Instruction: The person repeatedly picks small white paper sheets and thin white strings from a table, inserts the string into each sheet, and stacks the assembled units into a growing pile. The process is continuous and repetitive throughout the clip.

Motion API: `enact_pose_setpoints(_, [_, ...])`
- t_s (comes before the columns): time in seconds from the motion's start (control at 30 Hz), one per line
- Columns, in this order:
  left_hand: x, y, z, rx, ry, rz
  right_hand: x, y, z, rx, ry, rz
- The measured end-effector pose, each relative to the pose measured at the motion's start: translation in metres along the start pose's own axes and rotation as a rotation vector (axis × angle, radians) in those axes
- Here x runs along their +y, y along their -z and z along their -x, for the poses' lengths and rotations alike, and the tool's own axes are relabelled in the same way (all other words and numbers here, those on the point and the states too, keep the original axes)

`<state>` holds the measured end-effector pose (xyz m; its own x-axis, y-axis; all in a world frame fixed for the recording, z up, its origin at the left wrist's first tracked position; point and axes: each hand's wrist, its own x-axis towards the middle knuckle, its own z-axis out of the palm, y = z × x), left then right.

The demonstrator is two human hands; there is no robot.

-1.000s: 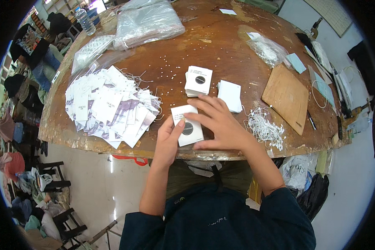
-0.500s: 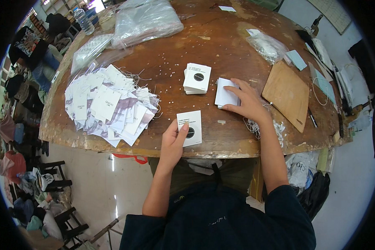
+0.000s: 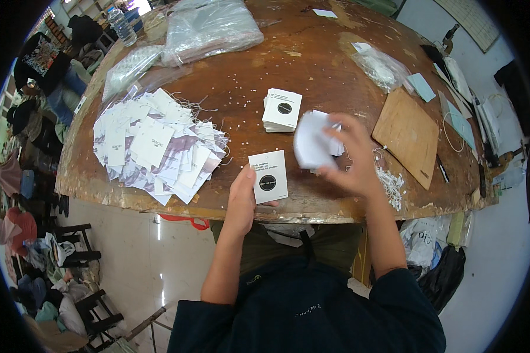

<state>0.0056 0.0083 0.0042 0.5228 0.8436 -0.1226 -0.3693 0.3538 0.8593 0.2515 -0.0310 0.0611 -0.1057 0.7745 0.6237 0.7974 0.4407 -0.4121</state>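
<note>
My left hand (image 3: 240,197) is closed around a white card (image 3: 271,188) with a black circle and small print, held near the table's front edge. Over a stack of white cards (image 3: 320,114), my right hand (image 3: 350,159) grips a blank-faced white card (image 3: 310,144), both smeared by motion. That card covers much of the stack under it. A neat pile of printed cards (image 3: 284,105), each bearing the same black circle, stands just beyond, between my hands. White strings (image 3: 390,187) lie in a tangle beside my right wrist.
A big loose heap of white tags with strings (image 3: 153,144) spreads at the left. Clear plastic bags (image 3: 212,29) and a water bottle (image 3: 121,28) sit behind it. At the right are a wooden board (image 3: 407,136), a pen (image 3: 441,168) and a small plastic bag (image 3: 381,67).
My right hand has moved slightly nearer, lifting a white card off the stack. In my left hand the printed card is more fully exposed, the thumb now at its edge.
</note>
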Motion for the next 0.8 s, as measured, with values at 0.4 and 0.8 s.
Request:
enact_pose_setpoints(0.4, [-0.002, -0.013, 0.007, 0.061, 0.01, 0.011, -0.05, -0.052, 0.009, 0.152, -0.314, -0.571])
enact_pose_setpoints(0.8, [-0.01, -0.015, 0.006, 0.064, -0.036, -0.115, -0.057, -0.066, 0.015, 0.219, -0.863, -1.039])
